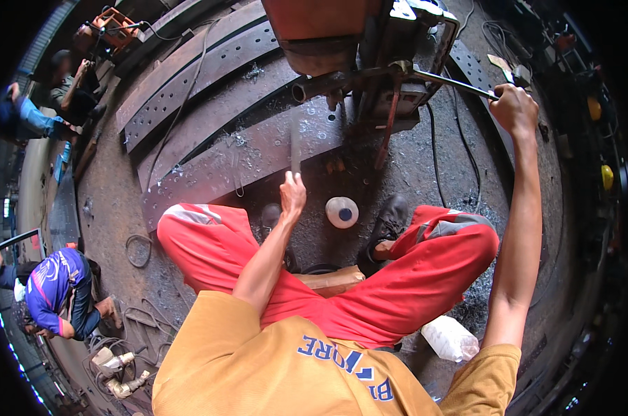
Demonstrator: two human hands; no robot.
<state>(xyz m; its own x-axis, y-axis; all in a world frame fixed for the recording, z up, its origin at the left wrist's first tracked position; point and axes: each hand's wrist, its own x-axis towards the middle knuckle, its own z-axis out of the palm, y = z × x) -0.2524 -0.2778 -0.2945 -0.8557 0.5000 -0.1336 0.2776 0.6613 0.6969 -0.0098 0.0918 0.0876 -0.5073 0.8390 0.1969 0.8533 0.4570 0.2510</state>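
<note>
My right hand [515,109], raised at the far right, is closed round the end of a long metal lever [459,84]. The lever runs out from a drilling machine [314,31] with a reddish housing, standing over steel plates. In front of the machine my left hand [293,194] grips a thin, straight stick [295,142]. Motion smears the stick's upper part, so its exact kind is unclear. It points toward the drilled steel plate [258,149], which has metal shavings on it. Whether the tip touches the plate cannot be told.
A whitish jug with a blue cap [342,212] stands between my feet. A clear plastic container [449,338] lies beside my right thigh. Black cables [435,163] cross the floor. At left a person in a purple shirt [54,288] bends down; other people are farther back.
</note>
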